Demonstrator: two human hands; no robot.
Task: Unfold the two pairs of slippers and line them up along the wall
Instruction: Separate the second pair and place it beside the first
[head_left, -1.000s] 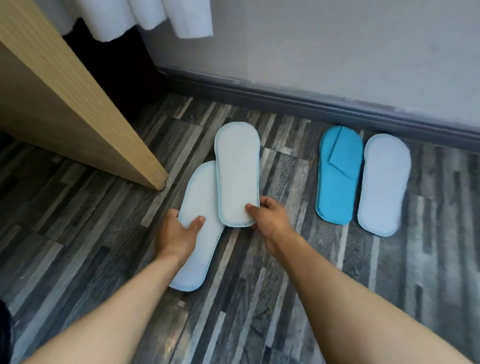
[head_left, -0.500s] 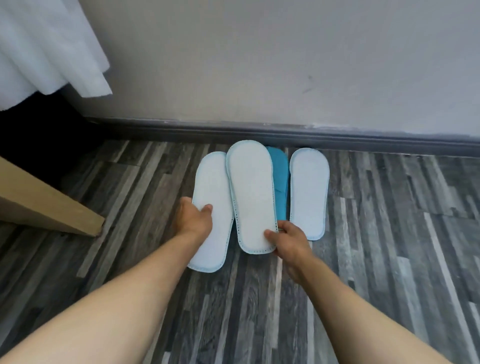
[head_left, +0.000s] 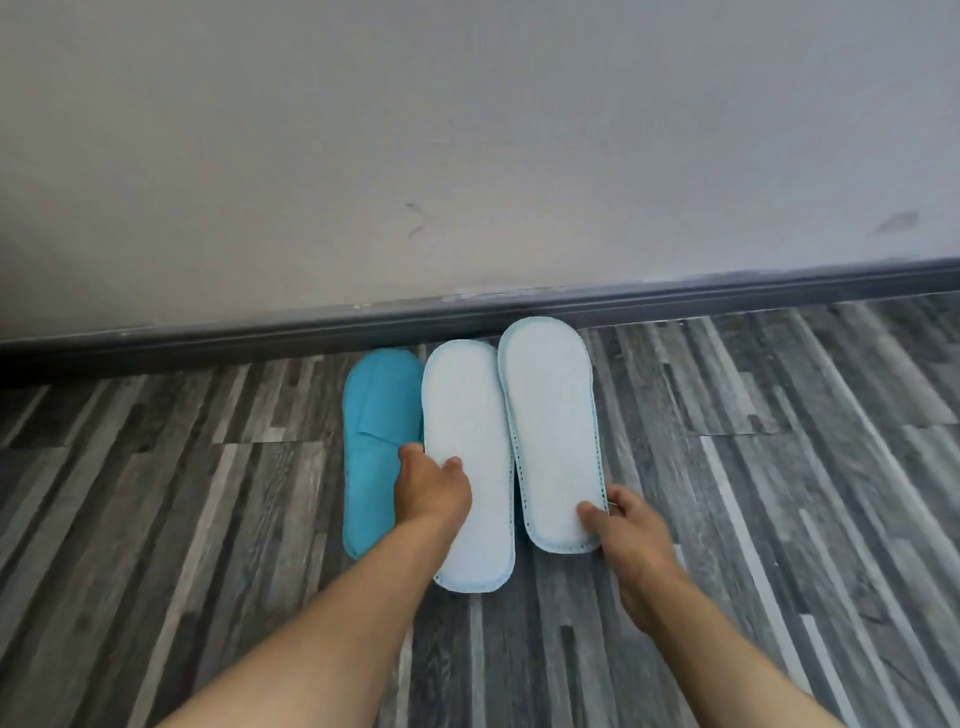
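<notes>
Three flat slippers lie side by side on the floor, toes toward the wall. The leftmost is a turquoise slipper with its upper folded flat. To its right is a pale slipper, sole up, gripped at its left edge by my left hand. My right hand pinches the heel of another pale slipper, whose toe nearly touches the baseboard. This one overlaps the middle slipper's right edge. I cannot see a fourth slipper.
Grey striped wood-look flooring spreads to both sides of the slippers. The dark baseboard runs along the whole bottom of the plain pale wall.
Both hands carried the two pale slippers to the right, over the other pair. The turquoise slipper now lies to their left, and that pair's pale slipper is out of sight. The wooden panel has left the view.
</notes>
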